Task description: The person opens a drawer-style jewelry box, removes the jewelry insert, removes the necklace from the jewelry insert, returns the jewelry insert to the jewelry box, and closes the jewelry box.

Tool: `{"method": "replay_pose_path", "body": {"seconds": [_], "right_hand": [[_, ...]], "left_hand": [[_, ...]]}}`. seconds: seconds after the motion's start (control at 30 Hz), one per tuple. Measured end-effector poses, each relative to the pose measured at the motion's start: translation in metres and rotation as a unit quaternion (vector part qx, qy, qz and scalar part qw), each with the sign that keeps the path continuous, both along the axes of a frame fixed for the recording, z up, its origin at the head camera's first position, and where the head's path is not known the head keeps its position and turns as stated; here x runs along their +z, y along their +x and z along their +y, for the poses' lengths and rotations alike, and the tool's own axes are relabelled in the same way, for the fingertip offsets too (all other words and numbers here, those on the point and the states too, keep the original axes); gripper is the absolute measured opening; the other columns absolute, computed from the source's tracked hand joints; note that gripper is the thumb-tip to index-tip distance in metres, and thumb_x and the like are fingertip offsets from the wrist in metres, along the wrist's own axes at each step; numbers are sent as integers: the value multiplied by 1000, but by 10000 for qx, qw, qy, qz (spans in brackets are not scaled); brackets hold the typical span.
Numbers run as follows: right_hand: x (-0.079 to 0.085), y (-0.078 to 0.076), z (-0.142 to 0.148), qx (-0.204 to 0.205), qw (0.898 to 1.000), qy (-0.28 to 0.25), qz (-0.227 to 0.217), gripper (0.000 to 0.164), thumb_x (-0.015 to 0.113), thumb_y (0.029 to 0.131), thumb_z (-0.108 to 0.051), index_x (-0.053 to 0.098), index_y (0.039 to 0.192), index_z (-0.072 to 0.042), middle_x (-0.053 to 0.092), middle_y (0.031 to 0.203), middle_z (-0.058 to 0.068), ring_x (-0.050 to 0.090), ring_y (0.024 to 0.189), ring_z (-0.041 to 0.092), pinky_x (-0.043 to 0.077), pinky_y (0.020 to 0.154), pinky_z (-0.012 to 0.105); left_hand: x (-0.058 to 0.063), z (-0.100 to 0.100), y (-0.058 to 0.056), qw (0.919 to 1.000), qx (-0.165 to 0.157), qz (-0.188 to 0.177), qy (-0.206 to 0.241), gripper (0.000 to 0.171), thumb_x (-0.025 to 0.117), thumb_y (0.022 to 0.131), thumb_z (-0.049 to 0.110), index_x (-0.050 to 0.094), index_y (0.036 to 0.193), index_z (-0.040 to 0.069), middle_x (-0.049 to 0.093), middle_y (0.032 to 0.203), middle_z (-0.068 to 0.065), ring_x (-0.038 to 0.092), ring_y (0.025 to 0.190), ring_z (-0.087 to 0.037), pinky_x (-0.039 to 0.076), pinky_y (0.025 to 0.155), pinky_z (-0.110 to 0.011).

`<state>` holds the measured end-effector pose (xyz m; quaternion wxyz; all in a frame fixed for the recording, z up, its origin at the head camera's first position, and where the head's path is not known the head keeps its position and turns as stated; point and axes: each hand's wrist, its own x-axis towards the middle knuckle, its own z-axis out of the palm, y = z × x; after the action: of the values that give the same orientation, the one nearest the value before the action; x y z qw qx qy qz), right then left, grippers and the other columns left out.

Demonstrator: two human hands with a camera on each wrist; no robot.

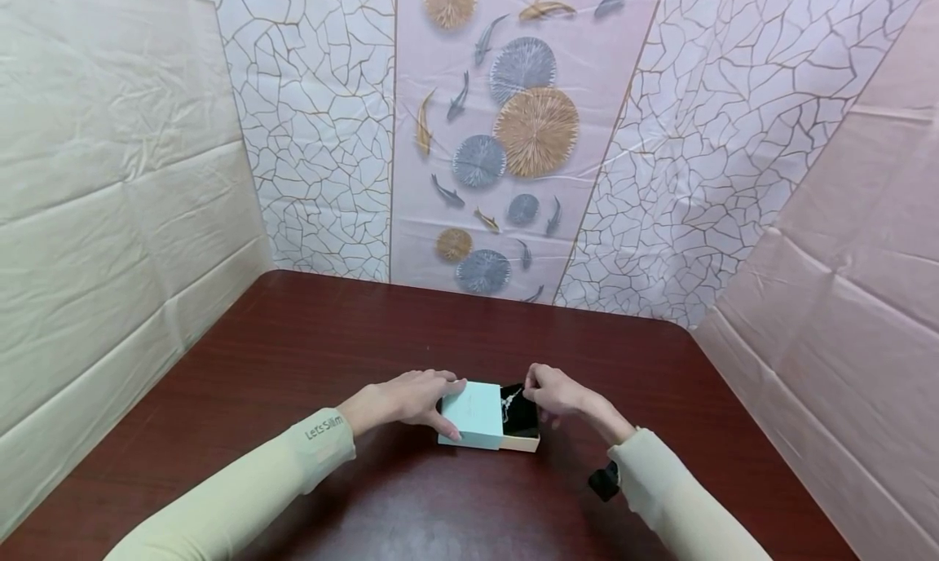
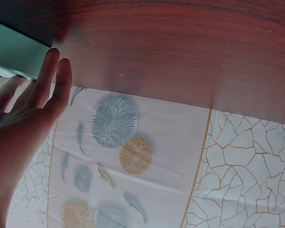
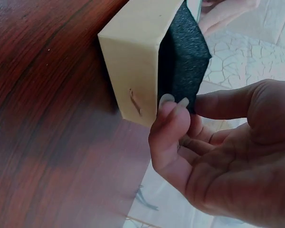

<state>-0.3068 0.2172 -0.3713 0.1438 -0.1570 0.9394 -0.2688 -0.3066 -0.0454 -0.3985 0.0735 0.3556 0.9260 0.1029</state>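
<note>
A mint-green jewelry box sleeve (image 1: 472, 414) lies on the table, its cream drawer (image 3: 133, 71) partly out on the right. Inside the drawer is a black foam pad (image 3: 185, 57), with a silver chain-like piece of jewelry (image 1: 508, 404) on top. My left hand (image 1: 418, 399) holds the sleeve at its left end, thumb at the front and fingers toward the back. At the drawer's outer end, my right hand (image 1: 557, 394) pinches the pad's edge between thumb and fingers. In the right wrist view the pad stands tilted up above the drawer wall.
The dark red wooden table (image 1: 352, 324) extends around the box. Patterned cloth (image 1: 323, 121) hangs behind it, with pale cloth walls (image 1: 110, 178) at both sides. A black strapped device (image 1: 605, 481) sits at the right wrist.
</note>
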Motion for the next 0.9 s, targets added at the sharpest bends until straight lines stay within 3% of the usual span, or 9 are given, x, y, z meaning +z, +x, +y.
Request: {"method": "replay_pose_path", "body": {"seconds": [0.57,0.9], "right_hand": [[11,-2,24,86,9996,-255,-97,7,47,97,-1,46,90,0,51,65,8,47,45,12,45,44,31],[19,0,31,76,9992,-326,-203,5,47,97,-1,47,93,2,51,67,9,48,46,14,42,44,30]], "left_hand": [[1,1,-1,10000,8,-27,-13,91,73,76,58,41,147,11,46,147,-13,54,125,-26,46,100,-42],[1,1,0,9999,55,-114,34,91,73,76,58,40,148,12,44,149,-13,53,126,-27,45,101,-43]]}}
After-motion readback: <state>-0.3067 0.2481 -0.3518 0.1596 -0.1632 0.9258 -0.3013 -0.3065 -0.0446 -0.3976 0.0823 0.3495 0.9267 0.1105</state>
